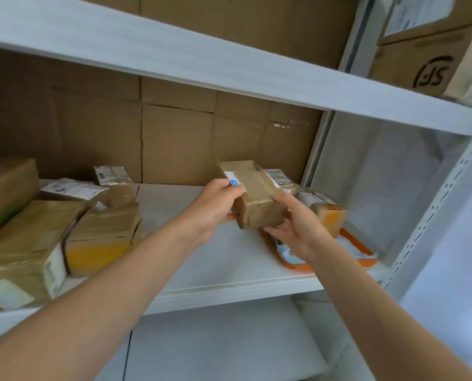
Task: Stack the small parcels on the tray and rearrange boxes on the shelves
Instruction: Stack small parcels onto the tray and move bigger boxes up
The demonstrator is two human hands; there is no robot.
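Observation:
A small brown taped parcel point(257, 196) with a white and blue label is held in the air above the middle shelf point(215, 257). My left hand point(215, 204) grips its left side, thumb on the label. My right hand point(295, 226) cups its lower right corner from underneath. Just below and to the right lies an orange-rimmed tray point(358, 243), partly hidden by my right hand. Two small parcels stand at the tray's far end: one with an orange side point(328, 213) and one behind it point(283, 180).
Several brown boxes crowd the shelf's left part, among them a large taped box point(23, 254), a yellow-fronted one point(103, 237) and a small labelled one point(114, 180). Cardboard lines the back wall. The upper shelf point(229, 67) carries large boxes point(421, 61) at right. A perforated upright post point(438, 207) stands right.

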